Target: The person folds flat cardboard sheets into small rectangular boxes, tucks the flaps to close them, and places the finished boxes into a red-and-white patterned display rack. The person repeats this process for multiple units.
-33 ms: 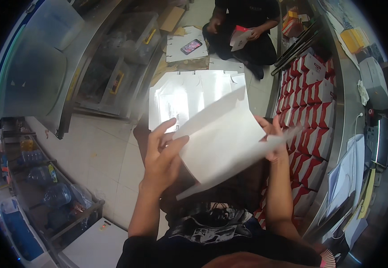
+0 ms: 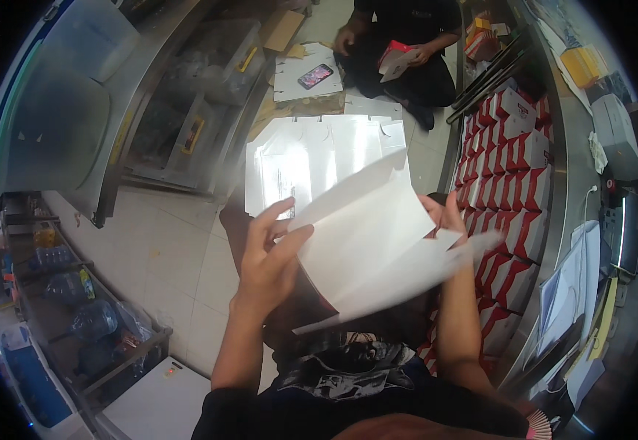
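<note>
A white folded cardboard sheet, bent along creases, is held in the air before my chest. My left hand pinches its left edge between thumb and fingers. At the right edge, my right hand is partly covered by a blurred flap of the sheet; its upper fingers look stretched out, and its grip is hidden. Under and beyond the held sheet lies a stack of flat white glossy carton blanks with slots along the far edge.
Facing me, a seated person in dark clothes holds a red-and-white carton. A phone lies on white cardboard nearby. Rows of red-and-white cartons stand at right. Clear plastic bins sit under a metal table at left; a shelf holds bottles.
The blurred right flap of the cardboard sheet has swung slightly downward, and its near edge has shifted a little. My hands have barely moved. The other person's free hand is slightly lower.
</note>
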The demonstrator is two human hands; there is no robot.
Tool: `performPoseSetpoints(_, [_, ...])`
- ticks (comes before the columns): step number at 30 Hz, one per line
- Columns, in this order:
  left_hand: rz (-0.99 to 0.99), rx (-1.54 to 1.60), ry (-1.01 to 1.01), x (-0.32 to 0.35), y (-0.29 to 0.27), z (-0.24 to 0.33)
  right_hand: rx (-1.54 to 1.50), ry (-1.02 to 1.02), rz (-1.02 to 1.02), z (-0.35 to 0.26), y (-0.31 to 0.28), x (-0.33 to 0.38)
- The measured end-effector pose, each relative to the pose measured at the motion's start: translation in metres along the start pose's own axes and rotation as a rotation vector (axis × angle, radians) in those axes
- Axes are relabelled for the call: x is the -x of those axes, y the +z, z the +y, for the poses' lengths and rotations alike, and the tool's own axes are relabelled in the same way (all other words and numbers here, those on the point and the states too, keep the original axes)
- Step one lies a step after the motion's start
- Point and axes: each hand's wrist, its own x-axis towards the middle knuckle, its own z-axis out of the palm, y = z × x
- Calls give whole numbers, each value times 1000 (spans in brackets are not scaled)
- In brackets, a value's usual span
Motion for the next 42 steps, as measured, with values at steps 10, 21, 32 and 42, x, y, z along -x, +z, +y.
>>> performPoseSetpoints(10, [418, 204, -436, 21, -44, -38, 716, -232, 426, -12, 74, 3])
performPoseSetpoints(21, [408, 757, -432, 23, 36, 15, 1569, -746, -148, 69, 183, -32])
performPoseSetpoints(32, [756, 1050, -628, 10, -2, 25, 1701, -897, -463, 89, 170, -44])
performPoseSetpoints(42, [560, 958, -724, 8, 4, 29, 1275, -902, -133, 81, 169, -40])
